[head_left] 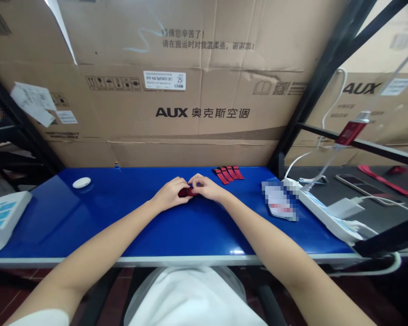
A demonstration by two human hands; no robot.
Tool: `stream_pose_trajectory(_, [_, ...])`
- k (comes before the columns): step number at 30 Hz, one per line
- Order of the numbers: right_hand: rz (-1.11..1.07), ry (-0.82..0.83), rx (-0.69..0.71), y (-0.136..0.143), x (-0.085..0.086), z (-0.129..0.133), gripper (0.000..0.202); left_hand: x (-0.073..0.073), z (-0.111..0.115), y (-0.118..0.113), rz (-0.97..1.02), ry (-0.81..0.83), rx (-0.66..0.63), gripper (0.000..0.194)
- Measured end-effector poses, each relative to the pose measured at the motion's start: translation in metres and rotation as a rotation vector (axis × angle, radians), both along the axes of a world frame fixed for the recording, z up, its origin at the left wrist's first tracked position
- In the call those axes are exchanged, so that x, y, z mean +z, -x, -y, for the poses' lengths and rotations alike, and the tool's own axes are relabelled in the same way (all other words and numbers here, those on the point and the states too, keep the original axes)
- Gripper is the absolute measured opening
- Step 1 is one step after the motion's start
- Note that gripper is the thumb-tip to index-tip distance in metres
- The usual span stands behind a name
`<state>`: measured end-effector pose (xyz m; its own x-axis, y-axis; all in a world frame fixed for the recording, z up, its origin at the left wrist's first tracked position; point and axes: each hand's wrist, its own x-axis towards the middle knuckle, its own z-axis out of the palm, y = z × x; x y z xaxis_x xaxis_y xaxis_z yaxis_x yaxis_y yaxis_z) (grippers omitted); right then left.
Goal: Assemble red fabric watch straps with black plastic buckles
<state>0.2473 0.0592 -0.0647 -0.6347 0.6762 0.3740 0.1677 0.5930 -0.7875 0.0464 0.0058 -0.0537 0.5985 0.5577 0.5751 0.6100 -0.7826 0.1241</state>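
Note:
Both hands meet over the middle of the blue tabletop (149, 235). Between them is a small rolled piece of dark red strap (185, 192) with a black band. My left hand (172, 192) closes its fingers on the strap's left side and top. From the right, my right hand (206, 186) pinches the other end with thumb and forefinger, partly hiding it. Behind my right hand lie several red straps with black ends (228, 174), side by side in a row.
A white power strip (321, 213) with plugs and cables runs along the right edge. Near it lies a blurred packet (280, 201). A white round object (81, 183) and a white box (7, 217) are at left. A large cardboard sheet (190, 149) stands behind the table.

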Motion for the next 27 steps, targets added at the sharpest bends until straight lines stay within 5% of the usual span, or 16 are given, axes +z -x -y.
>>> stream_pose_trajectory(5, [-0.001,-0.025,-0.026,-0.003,0.009,0.002,0.013,0.002,-0.002,0.005,0.015,0.062,0.029,0.020])
stream_pose_trajectory(12, [-0.377,0.421,0.053,-0.008,0.018,0.005,0.023,-0.002,-0.005,0.005,0.211,0.337,0.086,0.032])
stream_pose_trajectory(17, [-0.566,0.543,0.037,0.004,0.017,0.007,0.033,-0.009,0.001,-0.019,0.215,0.427,0.050,0.033])
stream_pose_trajectory(19, [-0.668,0.557,-0.015,0.000,0.022,0.004,0.035,-0.007,0.004,-0.019,0.287,0.582,0.038,0.032])
stream_pose_trajectory(24, [-0.860,0.534,-0.181,-0.029,0.045,-0.002,0.033,0.015,0.011,0.019,0.351,1.348,-0.122,0.028])
stream_pose_trajectory(27, [-0.768,0.612,-0.116,-0.029,0.048,0.005,0.032,0.026,0.012,0.033,0.488,1.336,-0.034,0.027])
